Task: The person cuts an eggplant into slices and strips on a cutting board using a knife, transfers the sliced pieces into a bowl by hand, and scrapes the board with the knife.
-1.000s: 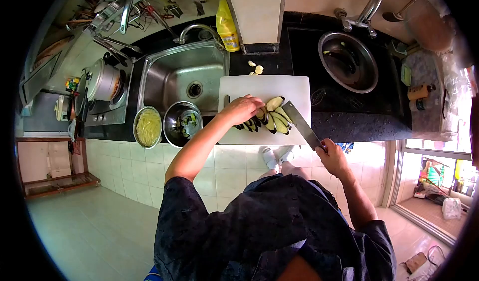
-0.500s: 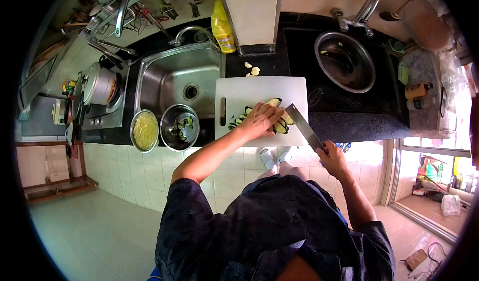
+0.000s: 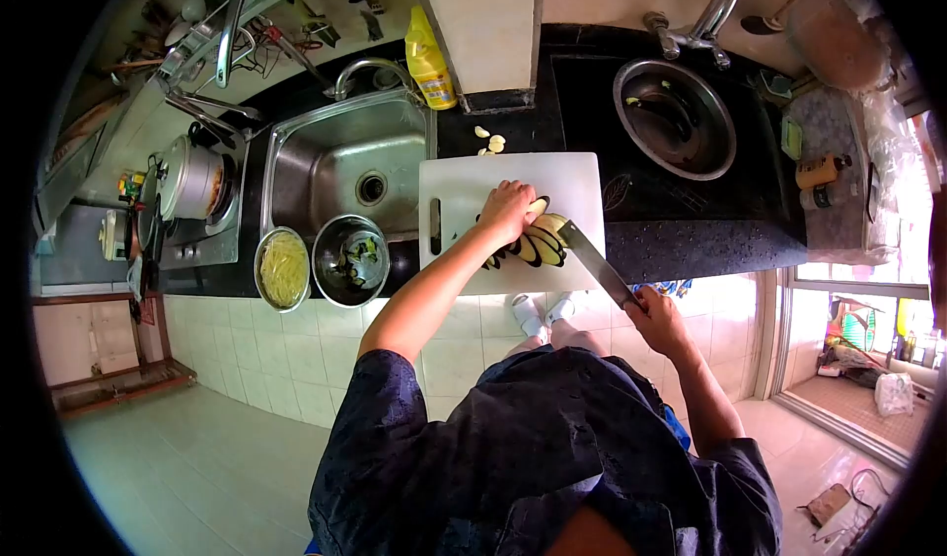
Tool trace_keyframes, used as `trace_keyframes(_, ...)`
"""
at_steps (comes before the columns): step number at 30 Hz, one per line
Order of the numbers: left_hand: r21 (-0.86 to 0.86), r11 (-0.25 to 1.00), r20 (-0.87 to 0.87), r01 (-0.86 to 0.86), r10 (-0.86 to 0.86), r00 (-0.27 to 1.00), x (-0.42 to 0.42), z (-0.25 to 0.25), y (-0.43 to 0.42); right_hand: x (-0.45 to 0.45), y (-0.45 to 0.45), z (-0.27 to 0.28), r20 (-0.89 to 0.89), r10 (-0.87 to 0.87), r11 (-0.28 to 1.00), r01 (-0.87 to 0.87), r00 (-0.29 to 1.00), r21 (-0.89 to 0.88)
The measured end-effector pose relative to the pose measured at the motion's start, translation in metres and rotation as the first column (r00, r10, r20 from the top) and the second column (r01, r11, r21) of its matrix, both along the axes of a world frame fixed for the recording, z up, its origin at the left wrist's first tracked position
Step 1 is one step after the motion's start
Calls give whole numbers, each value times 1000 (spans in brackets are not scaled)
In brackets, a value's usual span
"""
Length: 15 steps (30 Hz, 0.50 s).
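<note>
Eggplant slices [image 3: 541,248], pale ovals with dark rims, on a flat white cutting board [image 3: 572,181].
Lie fanned beneath a left hand [image 3: 508,211] with half-bent fingers, grip unclear, beside a straight metal cleaver [image 3: 596,263] clasped in a tightly closed right hand [image 3: 659,319].

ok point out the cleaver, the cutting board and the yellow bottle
Cleaver [image 3: 596,263]: head view, middle of the blade.
Cutting board [image 3: 461,183]: head view, bare surface near its upper left corner.
Yellow bottle [image 3: 428,61]: head view, middle of its body.

A right hand [image 3: 658,320] grips a cleaver [image 3: 600,266] beside eggplant slices [image 3: 541,246]
</note>
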<state>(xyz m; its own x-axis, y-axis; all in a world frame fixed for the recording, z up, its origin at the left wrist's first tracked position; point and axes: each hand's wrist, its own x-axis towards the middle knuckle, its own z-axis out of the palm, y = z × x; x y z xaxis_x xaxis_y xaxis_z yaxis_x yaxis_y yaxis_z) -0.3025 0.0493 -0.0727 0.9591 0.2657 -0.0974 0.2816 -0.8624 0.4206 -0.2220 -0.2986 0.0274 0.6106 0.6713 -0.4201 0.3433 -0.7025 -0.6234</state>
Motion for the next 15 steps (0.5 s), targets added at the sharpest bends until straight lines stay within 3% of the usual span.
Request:
trace_keyframes(4,-282,958,-7,-59,59,998,4,18,13,2,1,-5,-19,41,999,-41,999,8)
trace_keyframes(5,-320,947,82,-22,51,995,3,18,17,3,1,-6,-15,56,998,-56,998,14)
trace_keyframes(9,-428,896,119,116,-72,990,5,32,21,1,4,4,2,93,996,-93,996,-3)
trace_keyframes(12,-346,876,217,334,-272,937,9,22,11,0,7,9,-23,88,996,-89,996,-27)
trace_keyframes(14,-150,900,173,410,-384,907,7,0,4,-1,10,14,-48,75,996,-77,996,-38)
trace_keyframes(15,-185,895,163,406,-380,911,4,3,2,0,9,14,-41,76,997,-78,996,-28)
